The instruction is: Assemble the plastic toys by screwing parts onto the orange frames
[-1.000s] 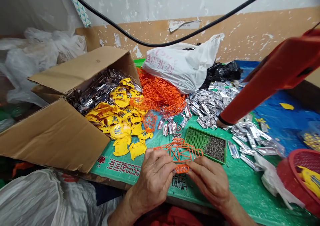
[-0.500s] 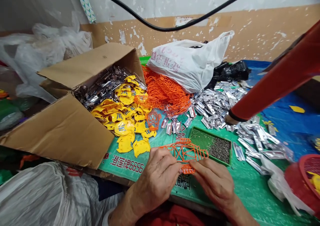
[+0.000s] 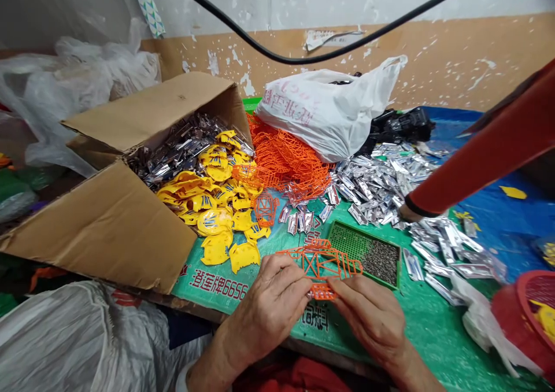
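Both my hands hold an orange plastic lattice frame (image 3: 319,263) up just above the green printed table mat (image 3: 229,288). My left hand (image 3: 271,305) pinches its left side, and my right hand (image 3: 368,317) grips its right side. Its lower part is partly hidden behind my fingers. Just beyond the frame lies a green mesh tray (image 3: 364,252) holding small dark pieces. A small orange lattice piece (image 3: 265,210) rests on the mat above my hands, beside loose yellow plastic pieces (image 3: 214,221).
Left stands an open cardboard box (image 3: 108,224) of silver foil pieces. Farther back are orange lattice frames (image 3: 288,161), a white plastic bag (image 3: 325,111) and silver packets (image 3: 373,187). Another person's red sleeve (image 3: 485,149) reaches in at right, above a red basket (image 3: 524,317).
The red sleeve has drawn back toward the right. The view has shifted slightly. My hands still hold the orange frame, which has turned a little.
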`<move>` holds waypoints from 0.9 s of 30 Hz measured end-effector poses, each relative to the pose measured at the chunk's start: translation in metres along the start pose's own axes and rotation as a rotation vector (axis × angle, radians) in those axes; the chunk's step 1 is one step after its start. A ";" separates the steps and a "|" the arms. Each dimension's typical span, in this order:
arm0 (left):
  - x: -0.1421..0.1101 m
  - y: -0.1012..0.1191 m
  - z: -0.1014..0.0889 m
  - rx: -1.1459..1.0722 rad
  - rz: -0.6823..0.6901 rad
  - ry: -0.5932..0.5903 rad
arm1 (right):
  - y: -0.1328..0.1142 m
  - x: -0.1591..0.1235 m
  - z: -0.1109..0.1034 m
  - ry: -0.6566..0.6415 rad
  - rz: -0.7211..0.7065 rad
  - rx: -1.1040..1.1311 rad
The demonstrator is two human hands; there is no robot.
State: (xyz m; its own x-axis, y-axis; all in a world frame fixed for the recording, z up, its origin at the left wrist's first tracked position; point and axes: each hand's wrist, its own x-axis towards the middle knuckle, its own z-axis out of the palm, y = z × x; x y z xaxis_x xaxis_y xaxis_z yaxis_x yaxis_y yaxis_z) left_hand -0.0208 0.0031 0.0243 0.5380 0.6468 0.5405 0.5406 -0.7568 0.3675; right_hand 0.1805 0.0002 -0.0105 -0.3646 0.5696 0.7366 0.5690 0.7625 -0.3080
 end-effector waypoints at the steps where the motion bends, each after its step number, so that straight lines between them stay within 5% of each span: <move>1: 0.000 0.000 0.000 -0.003 0.005 -0.001 | 0.000 0.000 0.000 -0.002 0.005 0.000; 27: -0.010 -0.003 0.010 -0.104 -0.080 -0.032 | 0.000 -0.002 0.006 -0.068 0.025 0.007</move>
State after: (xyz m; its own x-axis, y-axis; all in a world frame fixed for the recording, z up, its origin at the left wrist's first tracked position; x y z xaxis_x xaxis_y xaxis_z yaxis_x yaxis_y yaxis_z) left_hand -0.0212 0.0003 0.0099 0.5174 0.7069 0.4823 0.5133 -0.7073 0.4861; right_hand 0.1762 0.0010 -0.0156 -0.3997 0.6080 0.6860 0.5737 0.7496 -0.3302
